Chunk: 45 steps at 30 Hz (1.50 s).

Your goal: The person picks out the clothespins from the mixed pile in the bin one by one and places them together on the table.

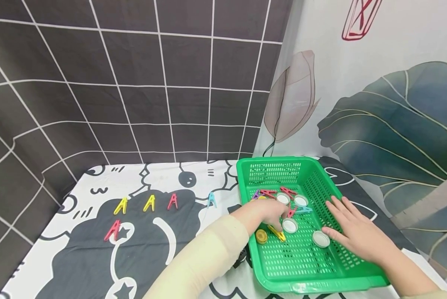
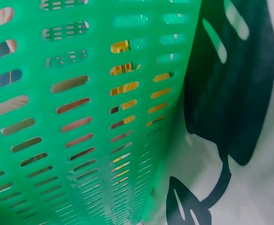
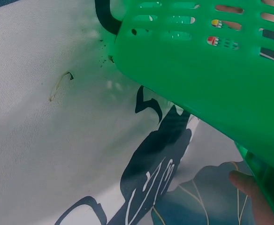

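Observation:
A green slotted basket (image 1: 275, 159) stands on the table at the right. It holds several coloured clothespins and white caps (image 1: 321, 239). My left hand (image 1: 272, 212) reaches over the basket's left wall, fingers curled down onto a red clothespin (image 1: 291, 212) beside a white cap (image 1: 289, 225). The grip itself is hidden. A yellow clothespin (image 1: 277, 232) and a yellow cap (image 1: 261, 236) lie just below that hand. My right hand (image 1: 354, 228) lies flat on the basket's right wall with straight fingers. The wrist views show only the basket's outer wall (image 2: 80, 117) (image 3: 212, 84).
On the black-and-white cartoon cloth left of the basket lie two yellow clothespins (image 1: 121, 205) (image 1: 150, 202), a red one (image 1: 172, 201), a light blue one (image 1: 211, 199) and a pink one (image 1: 113, 230). A dark tiled backdrop stands behind, a leaf-printed curtain (image 1: 387, 124) at the right.

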Each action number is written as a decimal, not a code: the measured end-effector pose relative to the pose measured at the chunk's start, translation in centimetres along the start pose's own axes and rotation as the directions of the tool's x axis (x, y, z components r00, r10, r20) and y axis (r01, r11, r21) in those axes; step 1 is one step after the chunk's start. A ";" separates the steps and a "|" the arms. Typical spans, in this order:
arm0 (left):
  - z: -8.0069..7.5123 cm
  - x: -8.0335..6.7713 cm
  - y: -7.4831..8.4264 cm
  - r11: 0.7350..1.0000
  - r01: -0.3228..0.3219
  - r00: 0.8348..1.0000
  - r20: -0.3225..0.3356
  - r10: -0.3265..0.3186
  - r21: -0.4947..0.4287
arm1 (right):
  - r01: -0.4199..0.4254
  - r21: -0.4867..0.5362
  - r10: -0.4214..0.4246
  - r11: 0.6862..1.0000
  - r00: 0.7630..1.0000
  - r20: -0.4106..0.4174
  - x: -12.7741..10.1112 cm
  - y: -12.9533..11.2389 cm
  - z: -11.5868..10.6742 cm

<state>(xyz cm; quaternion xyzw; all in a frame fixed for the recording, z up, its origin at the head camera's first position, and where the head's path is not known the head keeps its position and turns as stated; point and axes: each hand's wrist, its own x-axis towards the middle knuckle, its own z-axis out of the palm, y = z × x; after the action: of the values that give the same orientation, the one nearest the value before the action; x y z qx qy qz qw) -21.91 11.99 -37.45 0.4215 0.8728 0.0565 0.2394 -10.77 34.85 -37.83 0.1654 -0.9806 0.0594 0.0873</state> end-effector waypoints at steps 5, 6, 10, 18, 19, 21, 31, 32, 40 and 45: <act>0.3 0.1 0.0 1.000 0.010 0.997 0.075 -0.011 0.012 | -0.003 0.001 0.003 1.000 1.000 0.010 0.1 -0.1 -0.1; 0.3 0.1 0.0 1.000 0.006 0.996 0.087 -0.008 0.022 | -0.005 0.000 0.005 1.000 1.000 0.013 0.1 -0.1 -0.2; 0.7 0.5 0.0 0.998 -0.007 0.991 0.131 0.000 0.060 | -0.013 0.005 0.013 1.000 1.000 0.023 0.2 -0.1 -0.3; 0.9 0.6 0.2 0.988 -0.013 0.989 0.151 -0.011 0.157 | -0.036 0.015 0.035 0.999 0.998 0.053 0.1 -0.1 -0.3; 0.9 0.6 0.3 0.987 -0.012 0.989 0.149 -0.012 0.159 | -0.036 0.015 0.036 0.999 0.998 0.051 0.1 -0.2 -0.4; 0.9 0.4 0.3 0.989 -0.019 0.990 0.139 -0.002 0.146 | -0.033 0.015 0.032 0.999 0.998 0.046 0.0 -0.2 -0.3; 0.3 -0.1 0.3 0.998 -0.066 0.996 0.060 0.065 0.008 | -0.008 -0.002 0.008 1.000 1.000 0.013 0.0 -0.1 -0.1; 0.3 -0.1 0.3 0.997 -0.074 0.996 0.049 0.074 -0.007 | -0.011 0.000 0.011 1.000 1.000 0.016 0.0 -0.1 -0.2; 0.0 -0.2 0.3 0.991 -0.121 0.990 -0.083 0.115 -0.063 | -0.032 0.012 0.031 0.999 0.999 0.039 0.0 -0.2 -0.3; -0.4 -0.3 0.1 0.985 -0.127 0.966 -0.239 0.096 -0.120 | -0.046 0.013 0.045 0.999 0.996 0.071 0.2 -0.3 -0.3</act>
<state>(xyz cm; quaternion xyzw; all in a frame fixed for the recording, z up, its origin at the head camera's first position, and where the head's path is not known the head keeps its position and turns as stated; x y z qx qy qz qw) -21.84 11.88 -36.90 0.4436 0.8638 0.1772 0.1600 -10.76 34.58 -37.44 0.1455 -0.9861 0.0629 0.0500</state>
